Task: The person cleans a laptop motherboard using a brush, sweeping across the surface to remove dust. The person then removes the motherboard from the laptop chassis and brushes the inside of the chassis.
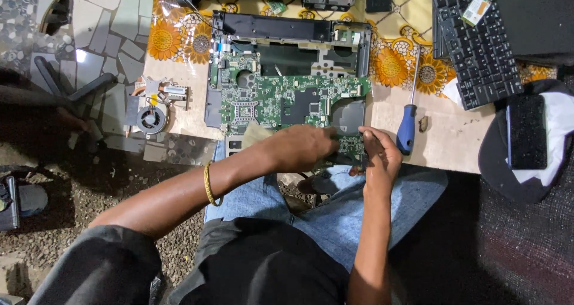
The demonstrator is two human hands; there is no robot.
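Nearest the camera, the left hand (302, 146) and right hand (378, 155) are seen meeting at the near edge of a green circuit board (281, 98). The left fingers are curled together and pressed onto the board's near right corner; the right fingers are bent and pinching that same corner, though what lies between the fingertips cannot be told. A gold bangle (208, 185) is worn on the left wrist.

At 3 o'clock of the hands, just beside them, a blue-handled screwdriver (408, 122) is laid, its tip pointing to 12 o'clock. At 9 o'clock, well apart, a cooling fan assembly (152, 110) rests on the table edge.

The board lies flat, its long axis running 9 to 3 o'clock. Beyond it a black laptop chassis (287, 33) is set, and at 2 o'clock a black keyboard (478, 42).
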